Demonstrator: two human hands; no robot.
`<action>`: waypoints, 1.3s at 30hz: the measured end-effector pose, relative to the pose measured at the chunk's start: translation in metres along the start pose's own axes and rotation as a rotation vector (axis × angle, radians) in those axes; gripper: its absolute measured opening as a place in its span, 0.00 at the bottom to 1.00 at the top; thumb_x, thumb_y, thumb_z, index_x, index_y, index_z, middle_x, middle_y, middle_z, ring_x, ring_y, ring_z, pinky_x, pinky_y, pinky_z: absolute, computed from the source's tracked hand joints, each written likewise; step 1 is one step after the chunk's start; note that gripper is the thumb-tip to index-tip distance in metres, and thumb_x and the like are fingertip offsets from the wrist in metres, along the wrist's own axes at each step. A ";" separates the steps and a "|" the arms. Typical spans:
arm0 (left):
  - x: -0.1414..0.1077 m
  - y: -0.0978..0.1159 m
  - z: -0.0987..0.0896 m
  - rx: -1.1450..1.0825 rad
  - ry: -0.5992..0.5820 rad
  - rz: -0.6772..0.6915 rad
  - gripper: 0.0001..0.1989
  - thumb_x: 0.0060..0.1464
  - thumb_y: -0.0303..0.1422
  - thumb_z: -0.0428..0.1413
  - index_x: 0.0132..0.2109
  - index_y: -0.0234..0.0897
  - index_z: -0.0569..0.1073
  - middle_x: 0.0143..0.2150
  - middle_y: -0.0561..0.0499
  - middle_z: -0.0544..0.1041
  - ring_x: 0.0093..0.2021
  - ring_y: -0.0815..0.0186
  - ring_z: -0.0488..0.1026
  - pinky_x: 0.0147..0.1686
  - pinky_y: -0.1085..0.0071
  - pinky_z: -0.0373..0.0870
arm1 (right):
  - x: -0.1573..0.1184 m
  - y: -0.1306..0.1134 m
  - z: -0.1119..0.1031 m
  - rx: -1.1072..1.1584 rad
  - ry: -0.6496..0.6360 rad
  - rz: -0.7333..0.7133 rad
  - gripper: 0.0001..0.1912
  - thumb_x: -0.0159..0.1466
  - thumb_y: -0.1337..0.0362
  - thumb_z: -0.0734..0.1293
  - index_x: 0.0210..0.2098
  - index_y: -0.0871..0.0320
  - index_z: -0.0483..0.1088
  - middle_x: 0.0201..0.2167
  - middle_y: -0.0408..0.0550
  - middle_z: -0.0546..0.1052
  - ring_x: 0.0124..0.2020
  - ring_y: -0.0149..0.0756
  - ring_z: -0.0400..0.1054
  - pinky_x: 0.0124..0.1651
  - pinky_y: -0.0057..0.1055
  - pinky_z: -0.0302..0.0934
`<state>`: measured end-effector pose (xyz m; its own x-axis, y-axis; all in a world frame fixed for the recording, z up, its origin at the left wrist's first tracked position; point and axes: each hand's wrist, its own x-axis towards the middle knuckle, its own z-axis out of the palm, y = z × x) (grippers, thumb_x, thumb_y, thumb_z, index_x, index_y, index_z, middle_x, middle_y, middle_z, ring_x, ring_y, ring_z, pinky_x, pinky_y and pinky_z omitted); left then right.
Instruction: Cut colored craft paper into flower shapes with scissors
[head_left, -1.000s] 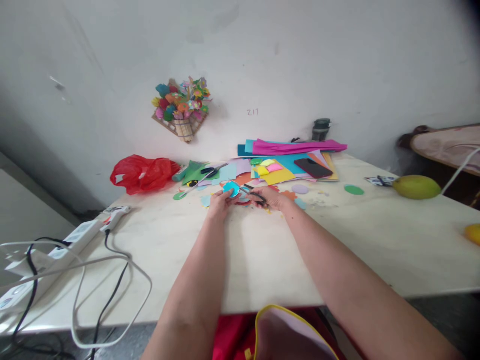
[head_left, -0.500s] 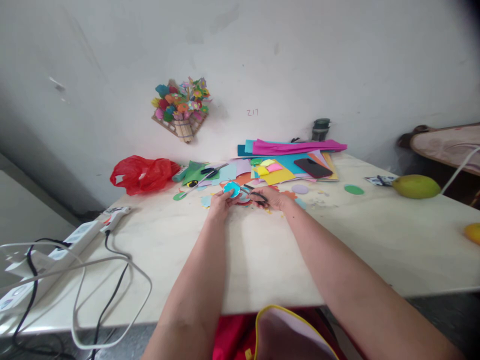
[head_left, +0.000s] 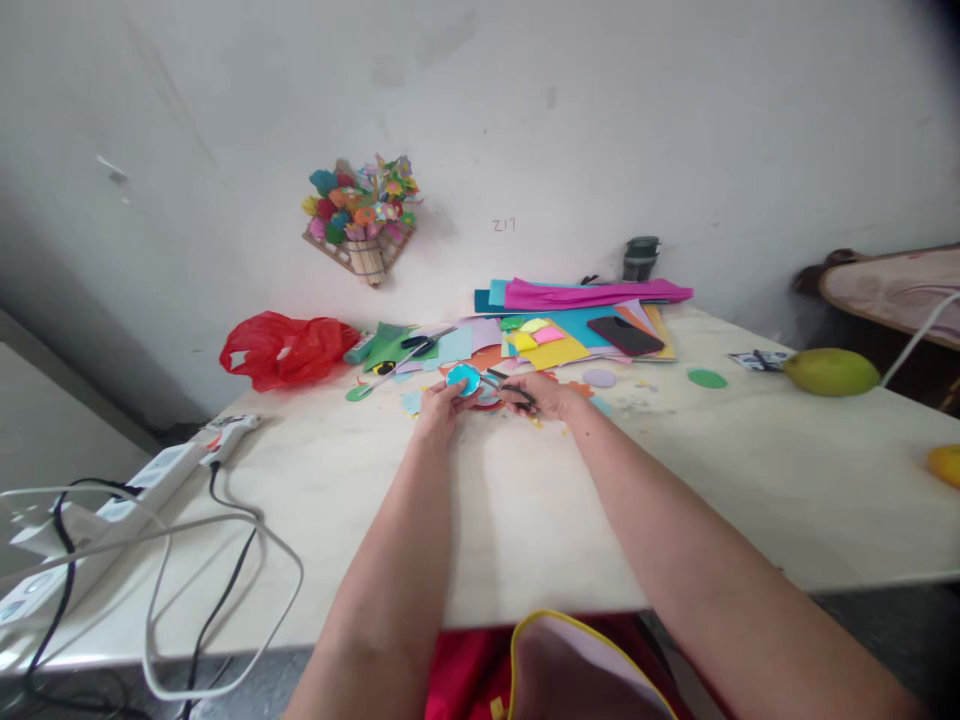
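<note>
Between the thumb and fingers of my left hand (head_left: 444, 402) is a blue paper flower (head_left: 463, 378) with a scalloped edge. My right hand (head_left: 541, 394) is closed round the dark handles of a pair of scissors (head_left: 519, 392). Their blades point left, toward the flower's right edge; whether they touch the paper I cannot tell. Orange and light blue paper scraps lie on the table under and around both hands. Beyond them is a second pair of scissors (head_left: 424, 345), and a lilac paper disc (head_left: 600, 378) lies to the right.
Coloured paper sheets (head_left: 570, 352) with a phone (head_left: 625, 336) on top lie at the back. A red plastic bag (head_left: 281, 350) is at the left, a power strip (head_left: 154, 470) with loose cables nearer me. At the right are a green paper disc (head_left: 707, 379) and a yellow-green fruit (head_left: 832, 371).
The blue flower has turned very slightly in my left hand. Both hands stay in almost the same place, and the rest of the table looks the same.
</note>
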<state>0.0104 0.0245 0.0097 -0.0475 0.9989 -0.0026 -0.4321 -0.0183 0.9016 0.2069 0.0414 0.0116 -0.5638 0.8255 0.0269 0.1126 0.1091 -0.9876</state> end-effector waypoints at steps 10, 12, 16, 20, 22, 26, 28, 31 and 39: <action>-0.007 0.002 0.018 -0.079 0.105 0.021 0.03 0.48 0.21 0.59 0.30 0.30 0.74 0.29 0.47 0.79 0.32 0.62 0.80 0.40 0.67 0.78 | 0.004 0.002 0.002 0.011 0.066 0.000 0.15 0.54 0.56 0.70 0.24 0.59 0.64 0.17 0.40 0.70 0.14 0.22 0.58 0.14 0.21 0.41; -0.008 0.000 0.022 -0.079 0.122 0.032 0.02 0.47 0.22 0.60 0.30 0.30 0.74 0.28 0.47 0.79 0.34 0.60 0.81 0.41 0.66 0.77 | 0.004 -0.001 0.004 0.038 0.078 0.015 0.14 0.54 0.56 0.70 0.24 0.59 0.65 0.17 0.40 0.70 0.14 0.22 0.58 0.14 0.21 0.42; -0.007 -0.004 0.026 -0.076 0.144 0.070 0.07 0.44 0.27 0.65 0.32 0.31 0.75 0.29 0.48 0.79 0.36 0.60 0.81 0.43 0.65 0.76 | -0.001 -0.010 0.011 0.089 0.113 0.039 0.14 0.53 0.56 0.70 0.24 0.59 0.65 0.16 0.40 0.69 0.14 0.23 0.58 0.14 0.22 0.41; -0.006 -0.009 0.029 -0.113 0.193 0.107 0.10 0.42 0.29 0.66 0.32 0.32 0.74 0.28 0.49 0.79 0.35 0.62 0.80 0.42 0.67 0.76 | -0.003 -0.013 0.016 0.142 0.133 0.031 0.14 0.52 0.55 0.70 0.25 0.59 0.66 0.17 0.41 0.71 0.14 0.24 0.59 0.15 0.22 0.45; -0.007 -0.011 0.031 -0.127 0.206 0.125 0.10 0.42 0.30 0.66 0.31 0.33 0.74 0.28 0.50 0.78 0.33 0.64 0.79 0.40 0.69 0.76 | -0.002 -0.013 0.017 0.148 0.133 0.013 0.14 0.52 0.55 0.70 0.25 0.59 0.66 0.18 0.41 0.71 0.15 0.24 0.60 0.16 0.22 0.46; -0.008 -0.014 0.036 -0.136 0.243 0.150 0.09 0.43 0.30 0.66 0.30 0.34 0.72 0.26 0.52 0.77 0.32 0.65 0.79 0.40 0.69 0.75 | -0.001 -0.011 0.019 0.132 0.133 -0.011 0.13 0.52 0.55 0.69 0.24 0.59 0.65 0.18 0.41 0.71 0.16 0.25 0.60 0.16 0.23 0.45; -0.009 -0.014 0.038 -0.158 0.264 0.159 0.10 0.43 0.29 0.65 0.28 0.35 0.70 0.24 0.53 0.76 0.31 0.65 0.78 0.41 0.68 0.75 | 0.000 -0.011 0.020 0.127 0.140 -0.010 0.15 0.52 0.54 0.69 0.24 0.58 0.65 0.18 0.41 0.71 0.16 0.25 0.60 0.17 0.23 0.44; -0.010 -0.015 0.041 -0.181 0.277 0.152 0.11 0.43 0.28 0.65 0.27 0.35 0.69 0.24 0.54 0.75 0.30 0.66 0.78 0.42 0.67 0.74 | 0.000 -0.012 0.022 0.115 0.149 -0.011 0.17 0.51 0.53 0.71 0.23 0.59 0.65 0.17 0.40 0.70 0.16 0.25 0.59 0.17 0.23 0.43; -0.013 -0.013 0.043 -0.221 0.291 0.123 0.08 0.47 0.25 0.61 0.27 0.36 0.68 0.24 0.55 0.75 0.29 0.69 0.77 0.42 0.69 0.74 | -0.002 -0.014 0.024 0.142 0.150 -0.011 0.18 0.50 0.52 0.72 0.24 0.59 0.65 0.18 0.40 0.70 0.16 0.24 0.59 0.18 0.22 0.45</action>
<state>0.0559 0.0134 0.0164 -0.3509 0.9350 -0.0512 -0.5891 -0.1780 0.7882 0.1868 0.0254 0.0213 -0.4350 0.8990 0.0505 -0.0156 0.0486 -0.9987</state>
